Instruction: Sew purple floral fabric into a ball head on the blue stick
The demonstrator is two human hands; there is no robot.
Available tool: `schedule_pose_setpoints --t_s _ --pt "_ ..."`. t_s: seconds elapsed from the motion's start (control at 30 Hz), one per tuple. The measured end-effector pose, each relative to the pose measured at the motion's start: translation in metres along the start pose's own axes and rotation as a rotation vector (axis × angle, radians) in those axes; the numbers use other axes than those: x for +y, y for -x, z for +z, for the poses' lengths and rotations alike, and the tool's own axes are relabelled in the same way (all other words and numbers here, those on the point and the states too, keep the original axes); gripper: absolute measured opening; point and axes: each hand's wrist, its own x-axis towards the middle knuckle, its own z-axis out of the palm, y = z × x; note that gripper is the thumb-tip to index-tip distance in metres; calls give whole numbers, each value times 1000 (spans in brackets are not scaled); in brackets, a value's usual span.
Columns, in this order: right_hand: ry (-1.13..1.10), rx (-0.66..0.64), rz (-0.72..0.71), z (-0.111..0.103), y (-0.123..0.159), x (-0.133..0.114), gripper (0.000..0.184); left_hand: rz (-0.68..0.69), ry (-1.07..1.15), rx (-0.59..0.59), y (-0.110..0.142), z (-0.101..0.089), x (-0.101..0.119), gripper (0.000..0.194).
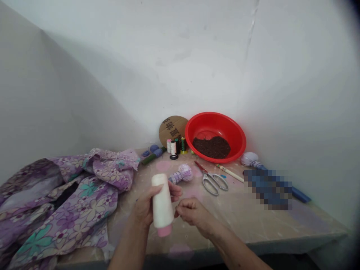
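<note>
A large cone of white thread (pixel 163 204) with a pink base is gripped in my left hand (pixel 144 208), tilted slightly above the table. My right hand (pixel 194 214) is pinched closed just to the right of the cone's lower part. Whatever its fingertips hold, perhaps a strand, is too fine to make out. Right behind the cone lies a round cloth-wrapped head (pixel 185 173), floral and bound with cord; part of it is hidden by my left hand and the cone. Scissors (pixel 210 180) with silver handles lie beyond my right hand.
A red basin (pixel 239 140) with dark grainy material (pixel 212 147) stands by the wall, near small thread spools (pixel 173 149) and a cardboard disc (pixel 171 127). Floral fabric (pixel 84 210) is heaped left. Rightward lie a light stick (pixel 232 174) and a white-headed, blue-handled padded stick (pixel 249 159).
</note>
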Motion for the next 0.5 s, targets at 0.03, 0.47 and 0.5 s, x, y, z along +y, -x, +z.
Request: schedule_pose_setpoints --t_s 0.03,0.47,0.5 --pt "3 57 -42 -6 1 0 25 15 -30 24 0 -4 1 24" --pt "26 74 -101 -32 14 11 22 466 227 453 -30 -32 19 23" --pt "6 97 -101 -34 13 14 22 489 238 470 -33 -34 21 21"
